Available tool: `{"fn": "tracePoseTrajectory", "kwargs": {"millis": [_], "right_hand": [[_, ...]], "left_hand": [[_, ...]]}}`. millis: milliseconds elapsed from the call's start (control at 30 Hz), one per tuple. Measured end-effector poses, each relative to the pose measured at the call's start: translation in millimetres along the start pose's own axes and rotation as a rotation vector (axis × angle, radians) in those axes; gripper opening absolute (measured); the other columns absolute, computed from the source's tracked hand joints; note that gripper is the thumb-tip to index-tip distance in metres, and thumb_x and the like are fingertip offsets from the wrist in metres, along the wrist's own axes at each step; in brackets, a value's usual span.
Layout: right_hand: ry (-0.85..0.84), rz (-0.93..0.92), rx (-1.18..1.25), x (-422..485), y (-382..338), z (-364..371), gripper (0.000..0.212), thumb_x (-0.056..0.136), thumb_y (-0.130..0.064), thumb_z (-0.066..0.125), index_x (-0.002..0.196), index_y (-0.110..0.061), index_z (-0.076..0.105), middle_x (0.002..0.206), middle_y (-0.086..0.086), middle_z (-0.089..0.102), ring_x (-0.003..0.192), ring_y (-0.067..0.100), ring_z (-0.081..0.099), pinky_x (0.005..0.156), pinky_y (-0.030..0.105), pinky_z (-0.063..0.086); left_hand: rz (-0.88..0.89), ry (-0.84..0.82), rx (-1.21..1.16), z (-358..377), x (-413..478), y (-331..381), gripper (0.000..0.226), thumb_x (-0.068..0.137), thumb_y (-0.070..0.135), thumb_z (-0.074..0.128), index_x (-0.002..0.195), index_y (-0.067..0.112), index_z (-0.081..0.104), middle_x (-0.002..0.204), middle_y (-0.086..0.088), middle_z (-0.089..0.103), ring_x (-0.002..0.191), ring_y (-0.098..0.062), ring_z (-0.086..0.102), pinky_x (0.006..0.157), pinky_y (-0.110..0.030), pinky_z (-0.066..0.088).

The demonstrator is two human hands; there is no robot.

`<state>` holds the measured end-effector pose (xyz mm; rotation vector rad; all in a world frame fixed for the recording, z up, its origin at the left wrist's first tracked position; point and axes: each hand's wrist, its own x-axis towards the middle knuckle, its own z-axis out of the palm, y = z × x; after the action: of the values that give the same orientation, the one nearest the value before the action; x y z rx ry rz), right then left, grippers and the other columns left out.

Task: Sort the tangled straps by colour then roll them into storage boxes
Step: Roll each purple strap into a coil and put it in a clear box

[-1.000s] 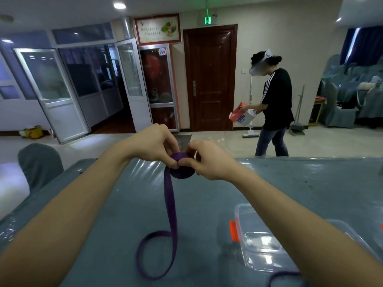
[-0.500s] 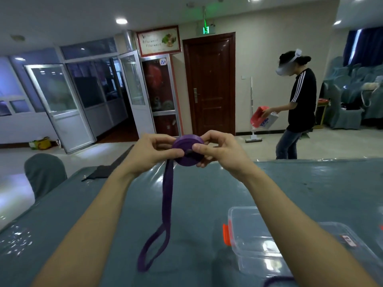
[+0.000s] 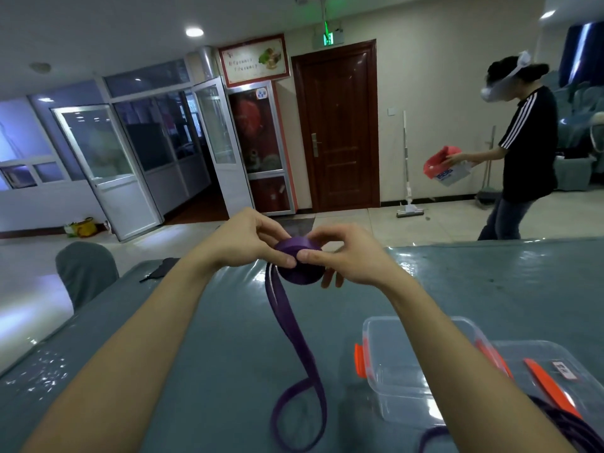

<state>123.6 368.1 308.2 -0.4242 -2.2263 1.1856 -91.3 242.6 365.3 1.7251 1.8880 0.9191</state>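
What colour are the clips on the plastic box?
Orange clips on the clear box, seen in the head view.

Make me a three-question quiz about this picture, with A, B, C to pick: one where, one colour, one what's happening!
1. What colour is the strap? A) yellow B) red C) purple
2. Where is the clear box? A) on the floor B) on the table, right of the strap's tail C) on a chair
3. How is the strap? A) partly rolled, both hands holding it B) fully rolled inside the box C) lying untouched

1 C: roll and tail are purple.
2 B: it sits on the table beside the tail.
3 A: left hand and right hand pinch the roll; a tail hangs loose.
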Motion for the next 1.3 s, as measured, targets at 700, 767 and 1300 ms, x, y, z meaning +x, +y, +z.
{"fn": "tracePoseTrajectory", "kwargs": {"millis": [700,767,1300], "right_hand": [[0.179,-0.068,0.57,-15.2,18.1,-3.2,0.046,0.084,-0.033,0.085,0.116,-0.003,0.072,0.107,0.023,0.077,0.066,0.039,0.075,0.06,0.035,0.065],[0.2,-0.067,0.675,-16.9,19.5,4.5,0.048,0.085,-0.032,0.083,0.117,0.0,0.069,0.106,0.026,0.077,0.064,0.036,0.074,0.06,0.034,0.064],[0.026,0.1,0.029,-79.0,55.4,51.6,0.026,0.083,-0.035,0.094,0.101,-0.033,0.076,0.088,-0.009,0.08,0.063,0.019,0.077,0.057,0.041,0.063]], "left_hand": [[0.109,0.228,-0.355,36.1,-12.5,-20.7,0.053,0.073,0.034,0.1,0.12,0.016,0.084,0.117,-0.013,0.084,0.11,-0.031,0.081,0.099,-0.04,0.065],[0.096,0.241,-0.42,40.7,-12.6,-20.2,0.06,0.066,0.042,0.103,0.118,0.019,0.084,0.116,-0.013,0.084,0.109,-0.03,0.082,0.093,-0.035,0.066],[0.065,-0.364,0.747,54.9,-18.0,22.0,0.027,0.075,0.049,0.097,0.095,0.033,0.087,0.071,0.026,0.076,0.07,0.005,0.072,0.066,-0.023,0.053]]}}
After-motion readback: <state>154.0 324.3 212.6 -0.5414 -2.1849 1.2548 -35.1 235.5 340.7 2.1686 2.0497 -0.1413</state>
